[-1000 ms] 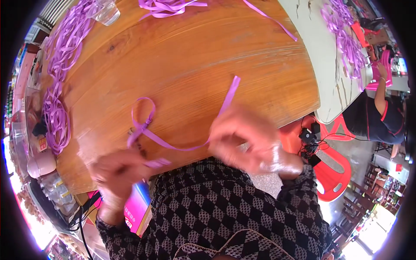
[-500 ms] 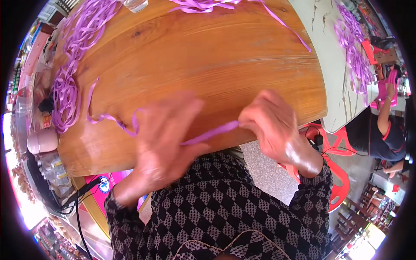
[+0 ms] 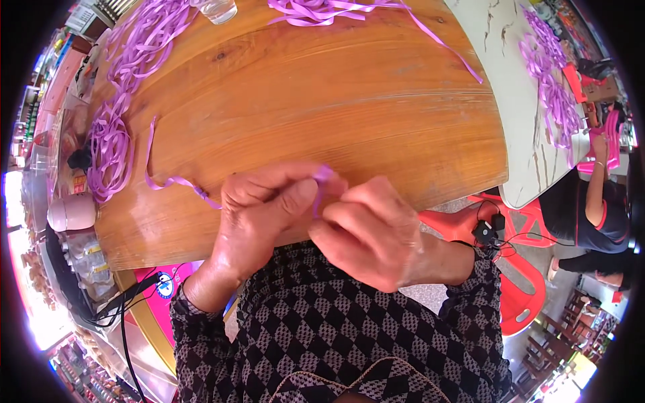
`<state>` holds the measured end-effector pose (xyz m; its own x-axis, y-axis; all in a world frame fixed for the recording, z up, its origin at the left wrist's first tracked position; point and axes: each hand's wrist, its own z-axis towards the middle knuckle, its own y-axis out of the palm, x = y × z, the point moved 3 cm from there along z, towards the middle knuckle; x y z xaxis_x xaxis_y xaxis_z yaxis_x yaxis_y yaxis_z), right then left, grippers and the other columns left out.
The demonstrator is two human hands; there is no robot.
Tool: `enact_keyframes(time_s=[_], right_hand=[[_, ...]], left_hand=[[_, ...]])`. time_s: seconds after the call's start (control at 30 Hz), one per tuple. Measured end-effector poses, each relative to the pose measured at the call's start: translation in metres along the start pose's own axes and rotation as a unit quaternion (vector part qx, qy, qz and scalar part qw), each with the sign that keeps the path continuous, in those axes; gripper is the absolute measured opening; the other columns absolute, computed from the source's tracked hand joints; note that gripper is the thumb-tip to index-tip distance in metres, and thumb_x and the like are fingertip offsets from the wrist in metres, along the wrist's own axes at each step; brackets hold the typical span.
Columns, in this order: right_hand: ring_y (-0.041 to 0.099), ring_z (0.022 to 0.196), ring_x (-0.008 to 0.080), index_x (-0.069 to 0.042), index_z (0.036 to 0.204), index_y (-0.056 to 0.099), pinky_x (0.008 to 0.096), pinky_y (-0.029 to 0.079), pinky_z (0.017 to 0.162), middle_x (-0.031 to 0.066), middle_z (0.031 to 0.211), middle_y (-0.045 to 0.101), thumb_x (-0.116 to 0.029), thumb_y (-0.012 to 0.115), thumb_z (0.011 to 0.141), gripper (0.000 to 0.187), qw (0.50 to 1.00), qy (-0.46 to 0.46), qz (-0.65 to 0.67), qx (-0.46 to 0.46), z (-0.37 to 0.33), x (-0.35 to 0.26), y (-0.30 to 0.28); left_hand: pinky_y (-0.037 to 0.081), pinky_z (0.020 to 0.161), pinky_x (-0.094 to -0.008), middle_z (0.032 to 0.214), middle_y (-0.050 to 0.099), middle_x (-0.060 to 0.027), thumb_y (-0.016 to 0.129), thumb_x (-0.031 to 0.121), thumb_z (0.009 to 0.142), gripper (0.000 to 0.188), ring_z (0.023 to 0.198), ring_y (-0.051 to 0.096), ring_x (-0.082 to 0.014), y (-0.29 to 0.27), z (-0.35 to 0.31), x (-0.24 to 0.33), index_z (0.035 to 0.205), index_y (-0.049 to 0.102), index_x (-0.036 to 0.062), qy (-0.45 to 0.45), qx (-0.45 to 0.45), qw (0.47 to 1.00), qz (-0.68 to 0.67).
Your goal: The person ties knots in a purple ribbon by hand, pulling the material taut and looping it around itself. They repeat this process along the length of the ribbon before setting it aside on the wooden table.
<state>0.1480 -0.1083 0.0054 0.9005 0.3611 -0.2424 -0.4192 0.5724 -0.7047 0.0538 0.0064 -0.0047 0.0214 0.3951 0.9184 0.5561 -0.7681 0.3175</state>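
Close together over the table's near edge, my two hands work on a narrow purple ribbon [image 3: 318,200]. My left hand [image 3: 265,205] pinches it between thumb and forefinger, where a bit of it shows above the fingertips. Curled fingers of my right hand [image 3: 369,232] meet the same ribbon just beside the left fingertips, and they hide its end. From under the left hand the ribbon's tail [image 3: 173,181] runs off to the left, lying in loose twists on the wooden table [image 3: 322,101].
Tangled purple ribbon heaps lie along the table's left side [image 3: 111,151] and far edge [image 3: 316,10]. A clear cup [image 3: 218,10] stands far left. More ribbon [image 3: 551,94] lies on a pale marble-look table [image 3: 497,40]. Red plastic stools [image 3: 521,295] and another person [image 3: 584,208] are at right.
My right hand has come left and in toward my left hand. The stretch of ribbon that was taut between them is now gathered at my fingertips.
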Motion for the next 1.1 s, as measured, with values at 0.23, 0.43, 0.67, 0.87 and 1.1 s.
enact_keyframes(time_s=[0.23, 0.43, 0.67, 0.87, 1.1], right_hand=[[0.053, 0.065, 0.0220, -0.001, 0.081, 0.059, 0.0310, 0.042, 0.055, 0.0068, 0.075, 0.059, -0.015, 0.069, 0.074, 0.019, 0.968, 0.143, 0.183, 0.092, 0.005, 0.031, -0.006], [0.055, 0.069, 0.0140, -0.001, 0.085, 0.055, 0.0246, 0.045, 0.064, 0.0059, 0.076, 0.059, -0.011, 0.063, 0.083, 0.013, 0.877, 0.337, 0.315, 0.130, -0.009, 0.020, 0.011], [0.055, 0.078, 0.0067, 0.001, 0.092, 0.054, 0.0214, 0.048, 0.070, 0.0036, 0.081, 0.060, -0.004, 0.058, 0.086, 0.009, 0.675, 0.441, 0.558, 0.195, -0.015, 0.013, 0.028], [0.056, 0.082, 0.0104, 0.003, 0.100, 0.052, 0.0223, 0.047, 0.071, 0.0078, 0.089, 0.059, -0.002, 0.061, 0.083, 0.020, 0.555, 0.465, 0.662, 0.194, -0.010, 0.005, 0.033], [0.056, 0.082, 0.0134, 0.003, 0.105, 0.049, 0.0242, 0.049, 0.071, 0.0092, 0.092, 0.055, 0.006, 0.061, 0.080, 0.028, 0.691, 0.439, 0.560, 0.127, -0.024, 0.014, 0.026]], left_hand=[[0.038, 0.054, -0.0166, 0.074, 0.054, 0.0027, 0.063, -0.001, 0.077, 0.019, 0.065, 0.049, -0.0010, 0.003, -0.008, 0.004, 0.096, 0.058, -0.0005, -0.112, -0.096, 0.987, 0.065], [0.037, 0.052, -0.0175, 0.072, 0.054, 0.0024, 0.060, -0.003, 0.080, 0.013, 0.061, 0.048, -0.0022, 0.011, -0.007, 0.005, 0.092, 0.057, 0.0013, -0.073, -0.080, 0.994, 0.009], [0.041, 0.055, -0.0219, 0.076, 0.060, -0.0029, 0.062, -0.001, 0.081, 0.014, 0.060, 0.052, -0.0090, 0.016, -0.013, 0.009, 0.094, 0.058, 0.0005, 0.257, 0.023, 0.909, 0.328], [0.042, 0.055, -0.0248, 0.075, 0.062, -0.0042, 0.065, 0.005, 0.080, 0.012, 0.060, 0.053, -0.0152, -0.001, -0.020, 0.003, 0.091, 0.061, 0.0028, 0.274, 0.051, 0.884, 0.376], [0.033, 0.046, -0.0185, 0.067, 0.060, -0.0048, 0.062, 0.019, 0.084, 0.019, 0.051, 0.043, -0.0048, -0.006, -0.008, 0.007, 0.084, 0.057, 0.0011, -0.169, -0.062, 0.978, 0.107]])
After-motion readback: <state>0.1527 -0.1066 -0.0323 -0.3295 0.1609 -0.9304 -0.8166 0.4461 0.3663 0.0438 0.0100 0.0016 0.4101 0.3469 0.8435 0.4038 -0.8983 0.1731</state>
